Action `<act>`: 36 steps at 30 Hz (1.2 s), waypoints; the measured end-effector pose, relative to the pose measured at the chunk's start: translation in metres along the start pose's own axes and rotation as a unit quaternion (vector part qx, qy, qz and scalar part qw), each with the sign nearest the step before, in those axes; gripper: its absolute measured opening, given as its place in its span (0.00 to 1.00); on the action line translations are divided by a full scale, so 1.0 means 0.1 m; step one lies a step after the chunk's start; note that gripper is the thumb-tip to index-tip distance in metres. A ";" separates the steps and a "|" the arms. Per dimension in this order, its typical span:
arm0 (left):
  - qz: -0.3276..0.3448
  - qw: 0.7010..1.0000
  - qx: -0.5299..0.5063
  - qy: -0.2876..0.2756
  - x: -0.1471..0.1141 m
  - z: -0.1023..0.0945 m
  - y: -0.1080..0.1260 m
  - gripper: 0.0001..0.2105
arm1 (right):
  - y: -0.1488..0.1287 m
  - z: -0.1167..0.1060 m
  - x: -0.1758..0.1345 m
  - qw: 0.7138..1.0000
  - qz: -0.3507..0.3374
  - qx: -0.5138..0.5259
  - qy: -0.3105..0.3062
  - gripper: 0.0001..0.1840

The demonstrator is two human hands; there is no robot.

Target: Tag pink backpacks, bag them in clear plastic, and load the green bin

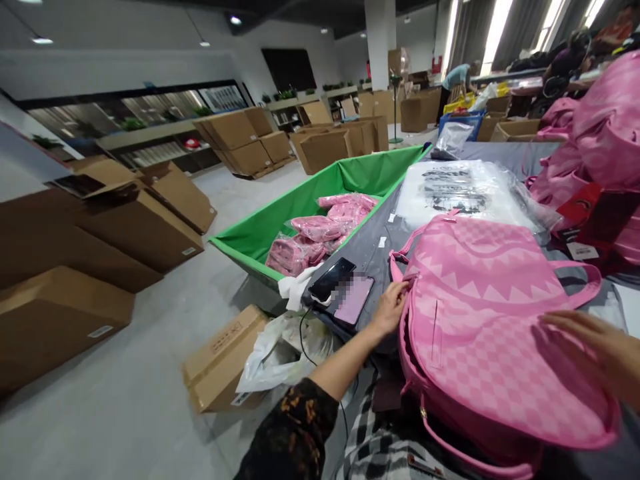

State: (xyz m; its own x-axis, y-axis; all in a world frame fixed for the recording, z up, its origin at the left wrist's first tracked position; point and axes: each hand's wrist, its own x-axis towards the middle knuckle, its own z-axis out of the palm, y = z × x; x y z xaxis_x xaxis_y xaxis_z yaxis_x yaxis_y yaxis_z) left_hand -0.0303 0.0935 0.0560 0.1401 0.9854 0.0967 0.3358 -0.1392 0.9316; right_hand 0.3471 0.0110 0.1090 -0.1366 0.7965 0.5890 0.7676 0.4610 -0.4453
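Note:
A pink backpack with checked and zigzag patterns lies on the grey-covered table, its top handle toward me. Along its left side the zipped opening gapes a little. My left hand is closed at that left edge, fingers pinched by the zipper near a shoulder strap; a zip pull, if held, is hidden. Stretched out flat, the fingers of my right hand rest on or just over the bag's right side; contact is unclear. Beyond the bag lies a stack of clear printed plastic bags.
Left of the bag are a black phone and a pink-screened phone. A green-lined bin holds several wrapped pink items. More pink backpacks are piled at right. Cardboard boxes stand on the floor; a person bends far back.

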 end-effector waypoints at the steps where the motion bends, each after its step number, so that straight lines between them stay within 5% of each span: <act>1: 0.004 1.000 -0.006 0.013 -0.02 0.12 -0.05 0.16 | -0.05 0.07 0.12 0.998 -0.035 -0.001 -0.056 0.25; 4: -0.011 0.997 -0.071 0.037 -0.11 0.33 -0.16 0.20 | -0.29 0.31 0.43 0.970 -0.114 -0.031 -0.212 0.22; 6: -0.039 0.987 -0.150 0.038 -0.14 0.42 -0.21 0.24 | -0.47 0.52 0.62 0.955 -0.140 -0.058 -0.253 0.22; 12: -0.025 0.991 -0.118 0.063 -0.08 0.54 -0.09 0.16 | -0.72 1.24 1.16 0.930 -0.287 -0.100 -0.209 0.24; 16: -0.023 0.992 0.116 0.035 0.01 0.54 0.11 0.14 | -0.77 1.44 1.35 0.899 -0.361 -0.126 -0.213 0.21; 19: -0.010 0.966 0.257 -0.018 0.07 0.43 0.23 0.14 | -0.77 1.48 1.47 0.873 -0.401 -0.162 -0.227 0.17; 22: 0.031 0.955 0.290 -0.060 -0.01 0.14 0.32 0.11 | -0.76 1.47 1.58 0.853 -0.429 -0.169 -0.245 0.17; 25: 0.138 0.913 0.369 -0.104 -0.41 -0.19 0.41 0.09 | -0.74 1.42 1.67 0.841 -0.457 -0.163 -0.241 0.13; 27: 0.239 0.875 0.402 -0.124 -0.78 -0.24 0.48 0.10 | -0.73 1.42 1.72 0.844 -0.454 -0.173 -0.228 0.10; 31: 0.358 0.863 0.300 -0.195 -1.20 0.30 0.62 0.14 | -0.73 1.61 1.89 0.863 -0.406 -0.205 -0.221 0.11; 33: 0.342 0.869 0.266 -0.240 -1.13 0.70 0.69 0.15 | -0.72 1.70 1.96 0.891 -0.325 -0.228 -0.223 0.14; 36: 0.251 0.915 0.244 -0.202 -0.88 1.05 0.80 0.12 | -0.64 1.56 1.86 0.926 -0.216 -0.208 -0.229 0.17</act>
State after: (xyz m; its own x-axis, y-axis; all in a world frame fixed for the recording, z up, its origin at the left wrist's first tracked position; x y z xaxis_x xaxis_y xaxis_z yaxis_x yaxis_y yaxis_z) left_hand 0.0815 -0.0148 0.0849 0.6912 0.6816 0.2401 0.4960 -0.6891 0.5283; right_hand 0.1747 0.1904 0.1420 -0.6660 0.6987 0.2611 0.7407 0.6610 0.1205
